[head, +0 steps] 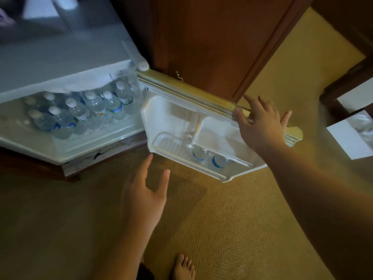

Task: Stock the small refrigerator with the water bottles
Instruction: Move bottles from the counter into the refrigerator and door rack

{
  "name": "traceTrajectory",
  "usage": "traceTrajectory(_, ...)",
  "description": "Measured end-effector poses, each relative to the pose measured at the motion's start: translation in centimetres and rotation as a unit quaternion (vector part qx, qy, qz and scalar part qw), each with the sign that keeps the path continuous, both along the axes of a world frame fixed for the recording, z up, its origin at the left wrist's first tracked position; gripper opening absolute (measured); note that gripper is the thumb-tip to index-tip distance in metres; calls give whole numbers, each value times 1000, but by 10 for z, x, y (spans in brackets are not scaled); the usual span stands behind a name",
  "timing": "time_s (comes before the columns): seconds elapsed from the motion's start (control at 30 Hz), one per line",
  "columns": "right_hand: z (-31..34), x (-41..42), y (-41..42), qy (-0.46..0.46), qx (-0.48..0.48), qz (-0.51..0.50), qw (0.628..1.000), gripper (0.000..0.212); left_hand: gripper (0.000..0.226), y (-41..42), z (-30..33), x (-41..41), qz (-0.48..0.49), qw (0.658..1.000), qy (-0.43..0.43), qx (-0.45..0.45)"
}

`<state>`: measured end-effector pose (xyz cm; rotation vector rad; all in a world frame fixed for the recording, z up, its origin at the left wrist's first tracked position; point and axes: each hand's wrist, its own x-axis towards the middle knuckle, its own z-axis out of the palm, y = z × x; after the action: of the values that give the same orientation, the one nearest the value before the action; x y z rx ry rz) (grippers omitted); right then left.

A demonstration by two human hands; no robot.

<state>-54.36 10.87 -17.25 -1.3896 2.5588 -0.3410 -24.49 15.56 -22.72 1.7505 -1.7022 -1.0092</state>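
The small white refrigerator (60, 63) stands at the left with its door (171, 118) swung wide open to the right. Several clear water bottles with white caps (96, 107) stand packed on the inside shelf. Two more bottles (210, 158) sit in the door's lower rack. My right hand (260, 124) lies with spread fingers over the door's top outer edge. My left hand (147, 195) hovers over the carpet with straight fingers, its fingertips close to the door's lower corner, holding nothing.
A dark wooden cabinet (222, 37) rises behind the open door. A white box (351, 138) holding clear bottles sits at the right edge. Tan carpet (222, 229) covers the floor, and my bare foot (183, 267) shows at the bottom.
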Motion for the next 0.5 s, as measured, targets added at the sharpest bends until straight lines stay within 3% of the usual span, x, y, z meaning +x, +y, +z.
traceTrajectory(0.13, 78, 49, -5, -8, -168, 49, 985, 57, 60, -42, 105, 35, 10, 986, -23, -167)
traceTrajectory(0.3, 227, 113, -19, -36, -360, 161, 918, 59, 51, -75, 263, 68, 51, 928, -64, -362)
traceTrajectory(0.5, 378, 155, -54, -69, -340, 288, 893, 62, 47, -97, 410, 101, 98, 893, -83, -431)
